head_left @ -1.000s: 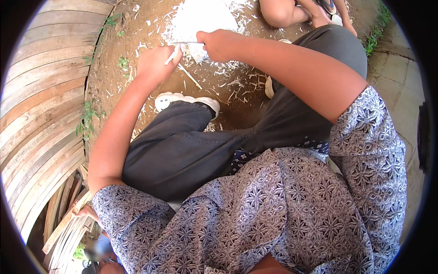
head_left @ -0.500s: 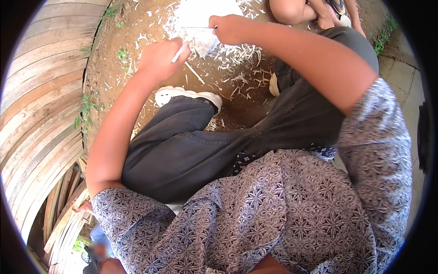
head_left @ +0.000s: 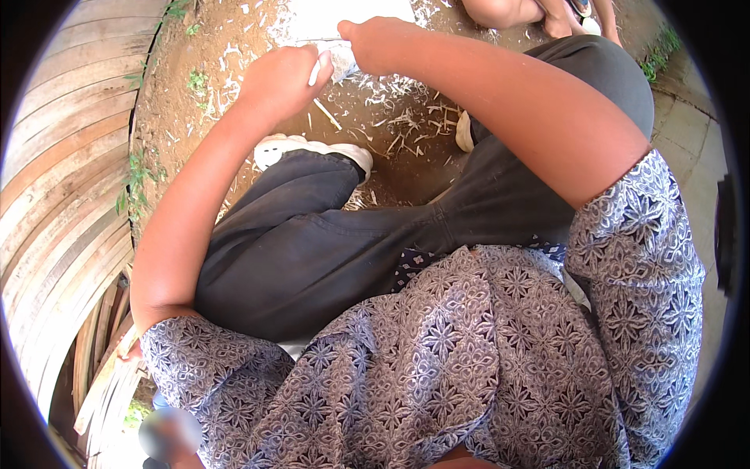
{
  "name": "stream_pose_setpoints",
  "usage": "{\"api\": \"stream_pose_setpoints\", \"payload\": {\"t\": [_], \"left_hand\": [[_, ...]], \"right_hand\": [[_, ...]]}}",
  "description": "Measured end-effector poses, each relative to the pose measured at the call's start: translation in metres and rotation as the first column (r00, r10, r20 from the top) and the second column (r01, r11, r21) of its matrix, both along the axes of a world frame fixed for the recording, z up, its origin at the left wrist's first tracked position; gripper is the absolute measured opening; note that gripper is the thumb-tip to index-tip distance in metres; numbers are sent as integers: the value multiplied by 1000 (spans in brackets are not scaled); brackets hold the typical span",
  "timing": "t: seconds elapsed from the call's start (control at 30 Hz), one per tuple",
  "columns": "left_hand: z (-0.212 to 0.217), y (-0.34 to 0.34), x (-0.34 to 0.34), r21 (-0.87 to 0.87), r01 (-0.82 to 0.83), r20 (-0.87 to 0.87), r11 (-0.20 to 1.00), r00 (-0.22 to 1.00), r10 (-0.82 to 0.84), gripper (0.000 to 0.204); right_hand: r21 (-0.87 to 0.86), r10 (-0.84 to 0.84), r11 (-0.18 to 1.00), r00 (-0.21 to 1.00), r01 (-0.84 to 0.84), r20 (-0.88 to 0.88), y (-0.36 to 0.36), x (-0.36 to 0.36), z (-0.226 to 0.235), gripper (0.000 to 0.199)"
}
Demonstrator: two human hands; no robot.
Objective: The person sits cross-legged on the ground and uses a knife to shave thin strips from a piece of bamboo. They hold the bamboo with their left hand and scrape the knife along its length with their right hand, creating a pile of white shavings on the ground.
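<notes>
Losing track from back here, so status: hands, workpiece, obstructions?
Left hand closed on white strip. Right hand gripping what looks like a thin blade. Pale shavings scattered on dirt below.

This was an outdoor yard in use as a work spot — bare earth (head_left: pixel 176 86) lay underfoot, strewn with pale shavings (head_left: pixel 406 129). Long wooden boards (head_left: pixel 70 156) lined the left side, small weeds (head_left: pixel 138 176) grew along their edge, and paving (head_left: pixel 687 148) ran along the right — with grass (head_left: pixel 660 55) at its far end.
</notes>
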State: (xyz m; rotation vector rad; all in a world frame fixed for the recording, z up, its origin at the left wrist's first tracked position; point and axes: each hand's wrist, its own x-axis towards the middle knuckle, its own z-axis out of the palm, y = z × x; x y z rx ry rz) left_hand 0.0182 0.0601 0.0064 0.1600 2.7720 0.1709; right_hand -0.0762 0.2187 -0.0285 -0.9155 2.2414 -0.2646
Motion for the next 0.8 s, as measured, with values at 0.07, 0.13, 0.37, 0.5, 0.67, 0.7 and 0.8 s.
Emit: {"api": "stream_pose_setpoints", "payload": {"t": [0.07, 0.13, 0.37, 0.5, 0.67, 0.7, 0.8], "left_hand": [[1, 1, -1, 21, 4, -11, 1000, 1000, -4, 44], [0, 0, -2, -6, -23, 24, 1000, 999, 23, 45], [1, -10, -3, 34, 4, -9, 999, 1000, -4, 46], [1, -15, 6, 21, -28, -15, 999, 999, 29, 48], [9, -13, 9, -64, -60, -7, 996, 998, 60, 49], [7, -14, 8, -56, -49, -16, 997, 999, 49, 49], [2, -11, 2, -61, -7, -40, 998, 999, 5, 50]], "right_hand": [[-10, -28, 1000, 1000, 28, 2, -4, 3, -4, 41], [-23, -59, 998, 998, 58, -9, -12, 3, -12, 39], [-77, -212, 974, 976, 215, 40, -30, -10, -60, 39], [-138, -50, 989, 999, 52, 17, -11, -37, -44, 29], [-73, 55, 996, 993, -48, 105, 18, -26, 12, 28], [-81, 93, 993, 993, -87, 69, 19, -21, 8, 29], [-34, 98, 995, 995, -98, -8, 12, -14, -3, 30]]}}
